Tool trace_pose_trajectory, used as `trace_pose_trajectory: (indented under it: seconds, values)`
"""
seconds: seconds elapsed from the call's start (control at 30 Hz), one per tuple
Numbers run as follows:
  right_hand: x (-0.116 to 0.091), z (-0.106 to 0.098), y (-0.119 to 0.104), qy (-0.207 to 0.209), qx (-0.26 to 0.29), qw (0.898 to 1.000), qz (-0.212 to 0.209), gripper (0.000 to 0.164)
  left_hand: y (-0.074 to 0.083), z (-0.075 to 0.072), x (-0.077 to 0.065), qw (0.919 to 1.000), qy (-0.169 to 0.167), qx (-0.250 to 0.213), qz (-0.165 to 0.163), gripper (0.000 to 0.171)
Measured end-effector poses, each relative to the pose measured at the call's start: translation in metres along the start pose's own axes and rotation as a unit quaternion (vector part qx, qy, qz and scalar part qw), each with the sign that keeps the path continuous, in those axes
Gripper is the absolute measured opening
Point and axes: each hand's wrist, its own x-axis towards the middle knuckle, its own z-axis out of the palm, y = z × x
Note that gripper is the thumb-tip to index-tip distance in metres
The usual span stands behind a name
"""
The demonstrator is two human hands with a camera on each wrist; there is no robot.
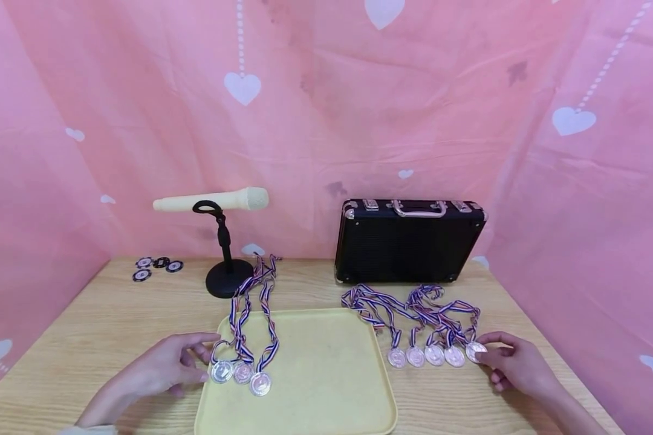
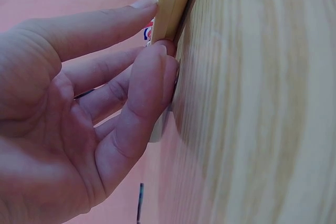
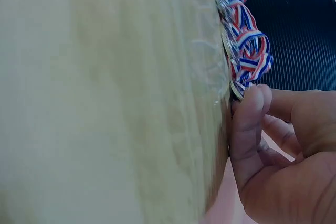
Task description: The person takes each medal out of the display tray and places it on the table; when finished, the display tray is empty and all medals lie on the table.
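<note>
On the left part of the yellow tray (image 1: 326,380) lie three medals with striped ribbons, one of them a silver-coloured medal (image 1: 222,371). My left hand (image 1: 160,365) touches the tray's left rim with loosely bent fingers; its thumb (image 2: 105,30) meets the edge in the left wrist view. Several more medals form a row on the table to the right of the tray. At the end of that row my right hand (image 1: 522,365) pinches the rightmost medal (image 1: 474,350) between thumb and index finger. The right wrist view shows bunched ribbons (image 3: 247,40) beyond the fingertips.
A black briefcase (image 1: 408,241) stands at the back right. Back left, a cream microphone (image 1: 212,200) rests in a black stand (image 1: 225,275). Several poker chips (image 1: 142,275) lie at the far left corner. Pink cloth (image 1: 315,121) with hearts encloses the wooden table (image 1: 98,320).
</note>
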Motion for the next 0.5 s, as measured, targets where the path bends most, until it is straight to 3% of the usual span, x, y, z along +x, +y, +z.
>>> trace_pose_trajectory:
  seconds: [0.23, 0.5]
  values:
    - [-0.007, 0.005, -0.003, 0.054, -0.103, 0.993, -0.011, 0.037, -0.001, 0.007, 0.005, 0.9994, -0.019, -0.017, 0.023, 0.070]
    - [0.004, 0.013, -0.008, 0.045, -0.122, 0.991, -0.004, 0.031, 0.000, 0.003, 0.002, 0.9999, 0.004, -0.007, 0.015, 0.069]
